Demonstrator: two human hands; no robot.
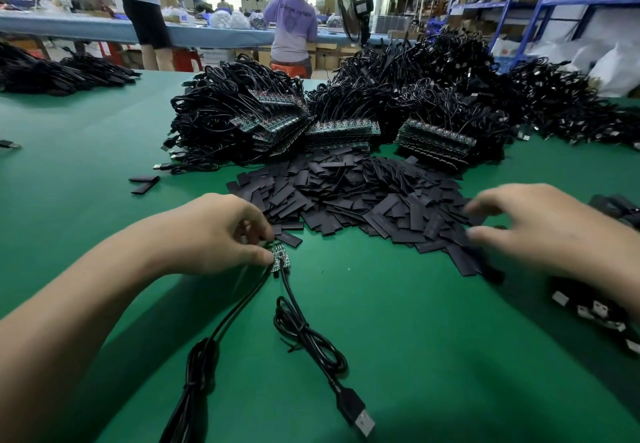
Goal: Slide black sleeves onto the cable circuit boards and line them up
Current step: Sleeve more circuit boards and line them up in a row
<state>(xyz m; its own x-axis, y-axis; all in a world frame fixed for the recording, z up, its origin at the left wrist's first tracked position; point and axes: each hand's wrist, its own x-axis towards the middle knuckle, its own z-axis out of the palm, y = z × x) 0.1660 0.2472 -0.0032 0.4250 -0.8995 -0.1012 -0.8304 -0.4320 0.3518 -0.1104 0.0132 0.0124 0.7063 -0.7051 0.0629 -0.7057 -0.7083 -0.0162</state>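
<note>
Green matting covers the wide table [104, 151] in front of me. Across its far side lie big heaps of coiled black cables [214, 113], with rows of green circuit boards [343, 130] stacked at their near edges. Just in front of those sits a broad pile of flat black sleeves [346, 193], spreading toward both my hands.

My left forearm comes in from the lower left. My left hand [214, 234] is curled, thumb and fingertips pinching a small green circuit board [278, 259] low over the table, right at the near edge of the sleeve pile.

My right hand [540, 224] reaches in from the right, palm down, fingers straight and spread over the pile's right edge. It is blurred, and I cannot tell whether the fingertips touch a sleeve.

Two thin black cables [301, 330] trail from the pinched board toward me across the table, one ending in a silver USB plug [363, 420].
</note>
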